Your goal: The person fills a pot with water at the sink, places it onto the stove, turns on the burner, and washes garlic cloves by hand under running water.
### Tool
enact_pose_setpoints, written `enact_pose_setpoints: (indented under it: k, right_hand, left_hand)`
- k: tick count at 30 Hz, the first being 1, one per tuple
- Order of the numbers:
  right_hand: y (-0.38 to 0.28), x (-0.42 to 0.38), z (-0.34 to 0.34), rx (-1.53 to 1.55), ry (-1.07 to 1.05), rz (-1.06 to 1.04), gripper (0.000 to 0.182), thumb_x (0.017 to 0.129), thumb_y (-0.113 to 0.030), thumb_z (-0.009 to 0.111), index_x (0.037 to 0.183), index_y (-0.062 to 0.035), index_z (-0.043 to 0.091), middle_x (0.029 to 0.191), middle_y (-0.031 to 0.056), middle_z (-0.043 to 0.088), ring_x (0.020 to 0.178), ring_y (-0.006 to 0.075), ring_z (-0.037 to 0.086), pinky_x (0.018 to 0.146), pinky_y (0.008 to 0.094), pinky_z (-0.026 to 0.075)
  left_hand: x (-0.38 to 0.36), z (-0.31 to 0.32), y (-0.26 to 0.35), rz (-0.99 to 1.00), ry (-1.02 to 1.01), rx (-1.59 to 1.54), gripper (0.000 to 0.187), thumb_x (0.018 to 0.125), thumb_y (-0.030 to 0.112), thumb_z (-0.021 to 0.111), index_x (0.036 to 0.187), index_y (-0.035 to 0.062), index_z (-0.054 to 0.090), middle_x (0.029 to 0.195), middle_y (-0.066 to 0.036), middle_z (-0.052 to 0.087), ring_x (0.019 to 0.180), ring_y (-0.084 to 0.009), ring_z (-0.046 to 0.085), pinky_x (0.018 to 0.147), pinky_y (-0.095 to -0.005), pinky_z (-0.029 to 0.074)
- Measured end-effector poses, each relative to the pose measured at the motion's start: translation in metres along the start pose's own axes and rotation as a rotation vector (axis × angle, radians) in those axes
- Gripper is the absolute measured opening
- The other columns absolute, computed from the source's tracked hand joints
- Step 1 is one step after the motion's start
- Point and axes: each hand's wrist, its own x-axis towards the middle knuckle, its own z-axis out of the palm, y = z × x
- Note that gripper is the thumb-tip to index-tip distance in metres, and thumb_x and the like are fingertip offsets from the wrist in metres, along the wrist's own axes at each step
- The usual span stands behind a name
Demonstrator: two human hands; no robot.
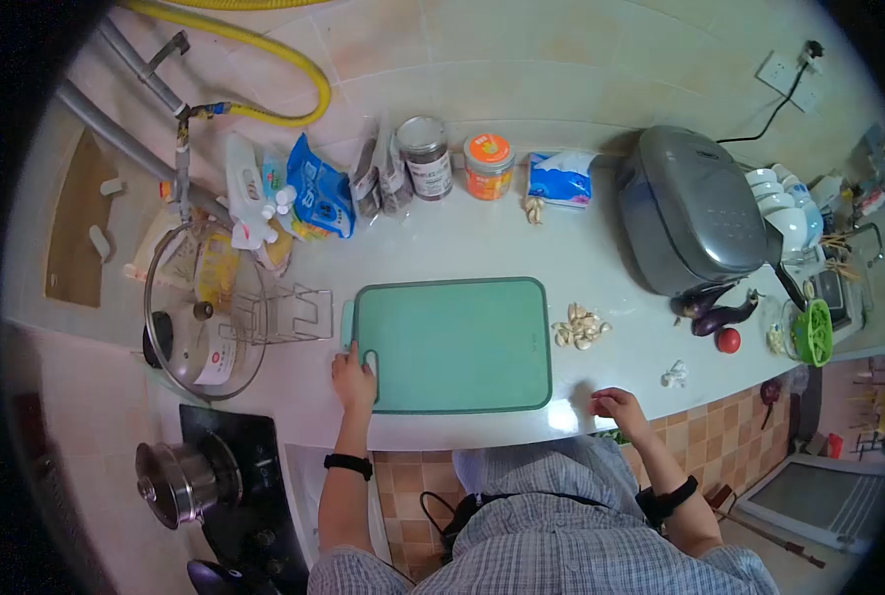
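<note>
A green cutting board (452, 342) with a dark rim lies flat on the white counter in front of me. My left hand (354, 382) is closed on its left edge, beside the handle slot, with a finger along the edge. Over the counter's front edge, right of the board, my right hand (618, 409) has its fingers curled together; whatever they may hold is too small to make out. A pile of garlic cloves (580, 326) sits just right of the board. Farther right lies a small white crumpled bit (675, 374).
Jars (426, 164), bags and a tissue pack (560, 179) line the wall. A grey cooker (695, 208) stands at right, near eggplants (725, 312), a tomato (728, 340) and a green basket (814, 332). At left are a wire rack (299, 315), glass lid and steel pot (173, 484).
</note>
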Motion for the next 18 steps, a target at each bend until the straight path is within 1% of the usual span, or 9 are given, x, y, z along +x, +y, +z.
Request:
enact_pose_setpoints:
  k: [5, 7, 9, 11, 12, 14, 15, 17, 18]
  right_hand:
    - [0.013, 0.005, -0.005, -0.03, -0.013, 0.028, 0.021, 0.082, -0.011, 0.044, 0.095, 0.0032, 0.054, 0.08, 0.0103, 0.06, 0.074, 0.0168, 0.059, 0.07, 0.0281, 0.048]
    - [0.003, 0.001, -0.003, -0.067, -0.036, 0.048, 0.021, 0.082, -0.011, 0.044, 0.095, 0.003, 0.054, 0.08, 0.0101, 0.059, 0.074, 0.0167, 0.059, 0.071, 0.028, 0.048]
    - [-0.005, 0.001, -0.005, -0.06, -0.04, 0.046, 0.021, 0.082, -0.01, 0.044, 0.095, 0.003, 0.054, 0.08, 0.0101, 0.06, 0.074, 0.0169, 0.059, 0.071, 0.0279, 0.048]
    - [-0.007, 0.001, -0.013, -0.069, -0.034, 0.021, 0.022, 0.083, -0.01, 0.043, 0.096, 0.0027, 0.053, 0.08, 0.0096, 0.06, 0.075, 0.0169, 0.059, 0.072, 0.0277, 0.048]
    - [-0.007, 0.0, -0.015, -0.068, -0.026, 0.019, 0.022, 0.083, -0.01, 0.043, 0.096, 0.0027, 0.053, 0.08, 0.0096, 0.06, 0.075, 0.0169, 0.059, 0.072, 0.0277, 0.048]
    - [-0.006, -0.004, -0.018, -0.06, 0.0, 0.01, 0.022, 0.083, -0.01, 0.042, 0.096, 0.0033, 0.053, 0.08, 0.0098, 0.06, 0.075, 0.0172, 0.059, 0.072, 0.0275, 0.047]
    - [-0.005, -0.006, -0.018, -0.056, 0.009, 0.012, 0.022, 0.083, -0.01, 0.042, 0.096, 0.0033, 0.053, 0.08, 0.0098, 0.06, 0.075, 0.0172, 0.059, 0.072, 0.0275, 0.047]
    - [-0.005, -0.008, -0.018, -0.088, 0.032, 0.021, 0.022, 0.084, -0.01, 0.041, 0.096, 0.0038, 0.053, 0.08, 0.0106, 0.06, 0.076, 0.0177, 0.059, 0.072, 0.0277, 0.047]
    - [-0.005, -0.008, -0.018, -0.088, 0.042, 0.019, 0.022, 0.084, -0.01, 0.041, 0.096, 0.0038, 0.053, 0.08, 0.0106, 0.06, 0.076, 0.0177, 0.059, 0.072, 0.0277, 0.047]
  left_hand:
    - [-0.005, -0.004, -0.001, -0.053, -0.004, -0.032, 0.05, 0.066, 0.005, 0.057, 0.114, 0.0098, 0.047, 0.087, -0.013, 0.048, 0.086, -0.0276, 0.047, 0.075, -0.0353, 0.04]
    - [0.001, -0.001, -0.002, -0.022, 0.022, -0.049, 0.05, 0.065, 0.005, 0.058, 0.114, 0.0103, 0.047, 0.087, -0.012, 0.048, 0.085, -0.0274, 0.047, 0.074, -0.0353, 0.04]
    - [0.008, -0.001, -0.001, -0.063, 0.016, -0.024, 0.049, 0.066, 0.007, 0.058, 0.113, 0.0108, 0.048, 0.087, -0.013, 0.048, 0.085, -0.0272, 0.048, 0.074, -0.0356, 0.04]
    - [0.014, -0.004, 0.0, -0.087, -0.04, 0.079, 0.041, 0.068, 0.011, 0.058, 0.108, 0.008, 0.05, 0.088, -0.013, 0.048, 0.086, -0.0271, 0.048, 0.074, -0.0367, 0.041]
    - [0.02, -0.004, -0.003, -0.081, -0.042, 0.075, 0.041, 0.068, 0.011, 0.058, 0.108, 0.008, 0.05, 0.088, -0.013, 0.048, 0.086, -0.0271, 0.048, 0.074, -0.0367, 0.041]
    - [0.031, -0.001, -0.012, -0.042, 0.106, 0.132, 0.033, 0.07, 0.016, 0.057, 0.101, 0.0056, 0.052, 0.091, -0.014, 0.049, 0.087, -0.0279, 0.049, 0.073, -0.0378, 0.041]
    - [0.035, -0.001, -0.014, -0.033, 0.102, 0.13, 0.033, 0.07, 0.016, 0.057, 0.101, 0.0056, 0.052, 0.091, -0.014, 0.049, 0.087, -0.0279, 0.049, 0.073, -0.0378, 0.041]
    - [0.044, 0.0, -0.018, -0.141, 0.062, 0.083, 0.027, 0.072, 0.019, 0.058, 0.092, 0.003, 0.053, 0.091, -0.014, 0.05, 0.086, -0.0284, 0.05, 0.073, -0.038, 0.042]
    - [0.046, 0.001, -0.02, -0.133, 0.06, 0.076, 0.027, 0.072, 0.019, 0.058, 0.092, 0.003, 0.053, 0.091, -0.014, 0.05, 0.086, -0.0284, 0.05, 0.073, -0.038, 0.042]
